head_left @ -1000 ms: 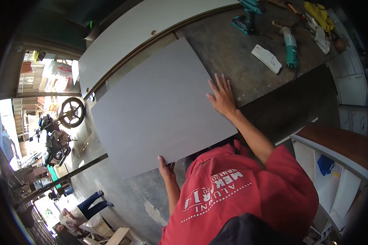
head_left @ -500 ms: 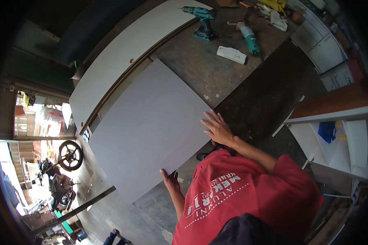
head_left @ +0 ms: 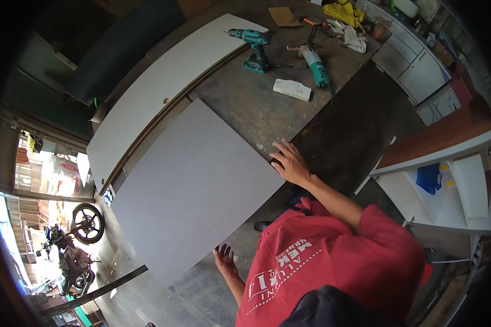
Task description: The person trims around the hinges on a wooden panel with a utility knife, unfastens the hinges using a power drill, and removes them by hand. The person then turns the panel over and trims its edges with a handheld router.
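Note:
A large pale grey-white board [head_left: 193, 185] lies on the workbench [head_left: 245, 109], its lower left part jutting past the bench over the floor. At its right corner is my right hand [head_left: 290, 163], fingers spread and slightly bent, the fingertips by the board's edge. My left hand [head_left: 226, 264] is just off the near edge, palm partly turned up with fingers apart. Its fingertips are close to the edge; whether they touch it I cannot tell. Neither hand is closed round anything.
A long white panel [head_left: 169, 92] lies behind the board. On the bench are a teal drill [head_left: 253, 49], a teal grinder-like power tool [head_left: 316, 66] and a white block [head_left: 292, 89]. An open white cabinet [head_left: 436, 201] stands right; a motorcycle [head_left: 73, 245] is left.
My left hand's thumb has left the board's top, and the hand now sits lower beside the edge. My right hand has drawn from the surface to the corner. The whole view has shifted slightly.

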### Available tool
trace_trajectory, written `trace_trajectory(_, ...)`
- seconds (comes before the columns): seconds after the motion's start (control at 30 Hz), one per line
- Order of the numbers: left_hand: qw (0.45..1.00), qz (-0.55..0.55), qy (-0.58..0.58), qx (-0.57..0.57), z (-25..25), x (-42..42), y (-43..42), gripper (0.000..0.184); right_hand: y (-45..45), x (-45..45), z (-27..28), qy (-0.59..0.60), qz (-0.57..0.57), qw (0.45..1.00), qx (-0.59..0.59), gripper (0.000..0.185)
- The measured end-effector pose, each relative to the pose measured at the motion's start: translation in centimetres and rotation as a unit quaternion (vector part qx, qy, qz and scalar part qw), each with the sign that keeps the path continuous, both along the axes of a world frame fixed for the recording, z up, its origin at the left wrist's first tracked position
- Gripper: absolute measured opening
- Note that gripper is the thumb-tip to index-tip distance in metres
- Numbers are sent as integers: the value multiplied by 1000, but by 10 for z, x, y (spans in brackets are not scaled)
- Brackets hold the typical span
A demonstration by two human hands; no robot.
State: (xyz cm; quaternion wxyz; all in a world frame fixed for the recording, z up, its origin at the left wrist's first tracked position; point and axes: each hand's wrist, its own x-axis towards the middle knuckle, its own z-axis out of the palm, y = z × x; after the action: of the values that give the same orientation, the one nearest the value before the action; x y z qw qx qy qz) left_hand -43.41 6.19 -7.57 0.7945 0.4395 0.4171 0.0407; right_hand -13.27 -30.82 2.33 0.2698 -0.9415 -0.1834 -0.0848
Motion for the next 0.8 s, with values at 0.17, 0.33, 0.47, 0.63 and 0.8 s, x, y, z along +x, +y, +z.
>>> trace_trajectory(0.17, 984, 59, 158, 63, -37, -30, -40, 61, -61, 90, 15, -71, -14, 997, 29, 33)
trace_trajectory(0.33, 956, 133, 260, 19, -78, -54, -136, 58, -157, 191, 16, -140, -86, 986, 13, 39)
trace_trajectory(0.47, 957, -116, 261, 58, -74, -45, -219, 50, -231, 266, 2, -196, -211, 958, 13, 55)
trace_trajectory(0.63, 949, -120, 267, 119, -51, -58, -296, 41, -313, 379, -69, 32, -220, 967, 121, 80)
trace_trajectory(0.8, 923, 91, 327, 184, -35, -65, -329, 34, -333, 432, -89, 184, -169, 920, 302, 76)
